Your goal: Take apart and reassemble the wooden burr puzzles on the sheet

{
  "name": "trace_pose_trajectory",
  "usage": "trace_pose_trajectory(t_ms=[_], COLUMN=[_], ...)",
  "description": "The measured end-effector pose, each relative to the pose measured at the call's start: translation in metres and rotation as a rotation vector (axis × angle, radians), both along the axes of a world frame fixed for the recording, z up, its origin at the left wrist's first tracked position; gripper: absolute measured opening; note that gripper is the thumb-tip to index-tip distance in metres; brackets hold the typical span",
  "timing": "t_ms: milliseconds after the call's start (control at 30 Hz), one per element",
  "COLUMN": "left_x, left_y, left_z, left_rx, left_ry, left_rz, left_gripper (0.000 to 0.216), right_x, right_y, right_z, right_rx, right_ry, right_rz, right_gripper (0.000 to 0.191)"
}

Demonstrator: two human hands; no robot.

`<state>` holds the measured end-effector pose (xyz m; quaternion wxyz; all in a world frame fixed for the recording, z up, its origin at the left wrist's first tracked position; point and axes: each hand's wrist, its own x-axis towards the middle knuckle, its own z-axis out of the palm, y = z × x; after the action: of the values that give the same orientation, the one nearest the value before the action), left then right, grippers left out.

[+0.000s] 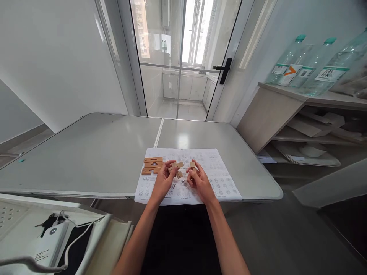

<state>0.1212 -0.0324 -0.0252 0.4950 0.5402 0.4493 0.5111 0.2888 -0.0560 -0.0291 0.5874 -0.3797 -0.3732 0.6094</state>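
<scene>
Over the printed paper sheet, my left hand is closed on a cluster of light wooden puzzle pieces, their ends sticking out past the fingertips. A short gap to the right, my right hand pinches a single small wooden puzzle piece upright between thumb and fingers. The two hands stay apart. Beside my left hand lie several darker notched wooden pieces, stacked in rows on the paper's left side. My fingers hide part of what each hand holds.
The paper lies at the front edge of a grey folding table. At the lower left, a white tray holds a power bank with a cable and keys. A shelf with plastic bottles stands right. A glass door is ahead.
</scene>
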Motion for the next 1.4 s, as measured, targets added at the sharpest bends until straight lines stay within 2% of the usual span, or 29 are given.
trace_pose_trajectory(t_ms=[67,233,433,600,700,800,1167,1400], left_x=[0.0,0.0,0.0,0.002,0.003,0.003,0.002,0.001], left_y=[0.0,0.001,0.001,-0.001,-0.003,-0.004,-0.009,-0.011], left_z=[0.001,0.002,0.0,-0.001,0.001,0.002,-0.003,-0.003], left_rx=[0.002,0.036,0.054,0.043,0.028,0.042,0.07,0.191], left_ry=[0.004,0.026,0.011,-0.036,-0.063,-0.07,-0.065,-0.04], left_rz=[0.007,0.027,0.038,0.052,0.053,0.046,-0.075,-0.094], left_gripper=[0.048,0.045,0.044,0.045,0.044,0.042,0.043,0.039], right_x=[0.0,-0.003,-0.008,-0.005,-0.003,-0.004,-0.014,-0.02], right_y=[0.001,0.003,0.004,-0.002,-0.009,-0.013,-0.012,-0.016], right_z=[-0.002,-0.003,0.0,0.01,0.021,0.028,0.02,0.022], right_rx=[0.018,0.05,0.019,-0.031,-0.053,-0.07,-0.101,-0.085], right_ry=[-0.015,-0.075,-0.148,-0.229,-0.242,-0.242,-0.184,-0.133], right_rz=[0.007,-0.022,-0.069,-0.181,-0.142,-0.075,-0.015,-0.015], right_gripper=[0.065,0.066,0.052,0.052,0.06,0.058,0.057,0.053])
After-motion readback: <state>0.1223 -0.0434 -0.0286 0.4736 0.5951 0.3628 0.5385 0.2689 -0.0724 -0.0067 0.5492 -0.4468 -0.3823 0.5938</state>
